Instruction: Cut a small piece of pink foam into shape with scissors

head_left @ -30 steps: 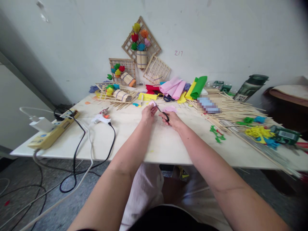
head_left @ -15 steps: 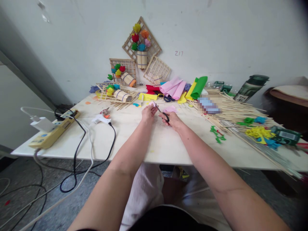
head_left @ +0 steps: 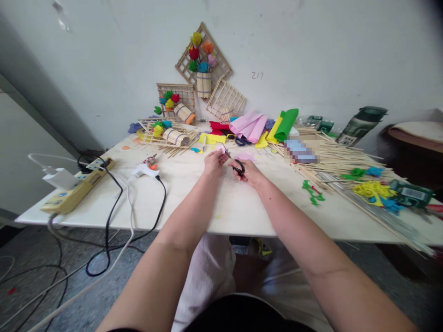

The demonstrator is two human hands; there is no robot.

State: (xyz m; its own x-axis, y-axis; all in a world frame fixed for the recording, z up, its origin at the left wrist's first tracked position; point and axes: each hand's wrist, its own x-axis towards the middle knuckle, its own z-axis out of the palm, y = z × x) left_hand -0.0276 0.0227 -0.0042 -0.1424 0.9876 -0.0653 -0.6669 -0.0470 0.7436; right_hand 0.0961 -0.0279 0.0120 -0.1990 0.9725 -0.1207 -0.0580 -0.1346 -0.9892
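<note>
My left hand [head_left: 214, 162] pinches a small piece of pink paper [head_left: 220, 148] above the middle of the table. In my right hand [head_left: 248, 172] is a pair of black-handled scissors [head_left: 238, 168], fingers closed round the loops. The blades point up and left to the pink paper's edge; whether they touch it I cannot make out. Another pink paper piece [head_left: 245, 156] lies on the table just behind my right hand. Beyond both hands are a folded pink sheet [head_left: 248, 125], a yellow strip [head_left: 212, 139] and a white pen [head_left: 204, 143].
On the left lie a white glue gun [head_left: 146, 170] and a yellow power strip [head_left: 76, 190] with trailing cables. Thin wooden sticks [head_left: 342, 154], green scraps [head_left: 313, 192] and yellow scraps [head_left: 372, 190] cover the right. Stick lattices with paper flowers [head_left: 203, 67] lean on the wall.
The scissors have turned slightly in my right hand, and their blades look a little more apart from my left fingers. My left hand keeps the pink paper in nearly the same place.
</note>
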